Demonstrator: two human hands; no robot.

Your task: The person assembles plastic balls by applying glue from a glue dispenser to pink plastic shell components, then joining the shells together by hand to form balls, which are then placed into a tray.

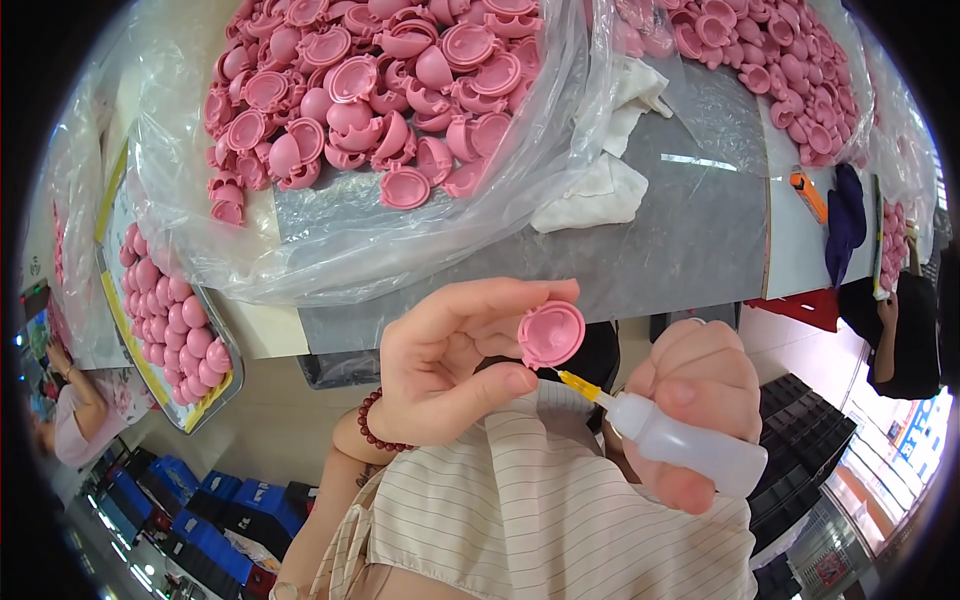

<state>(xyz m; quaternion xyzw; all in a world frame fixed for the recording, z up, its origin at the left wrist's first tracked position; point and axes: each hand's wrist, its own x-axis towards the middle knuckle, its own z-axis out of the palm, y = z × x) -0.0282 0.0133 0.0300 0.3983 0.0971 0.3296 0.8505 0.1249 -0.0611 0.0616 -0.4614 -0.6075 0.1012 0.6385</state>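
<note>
Between the thumb and fingers of my left hand (440, 360) is a pink plastic half shell (553, 334), its round hollow side facing me. My right hand (700, 400) wraps around a translucent squeeze bottle (695, 445) with a yellow needle tip (580, 385). The bottle is tilted, and its thin needle points up at the lower edge of the shell. Whether the needle touches the shell I cannot tell. Beyond my hands, a large heap of similar pink half shells (350, 85) lies on a clear plastic sheet (400, 270).
White cloths (595, 195) lie on the grey table mat (690, 220). To the left, a tray (236, 370) holds closed pink balls (175, 325). Another pink heap (780, 70), an orange box cutter (808, 197) and dark purple cloth (845, 225) are at right. Other people sit at both sides.
</note>
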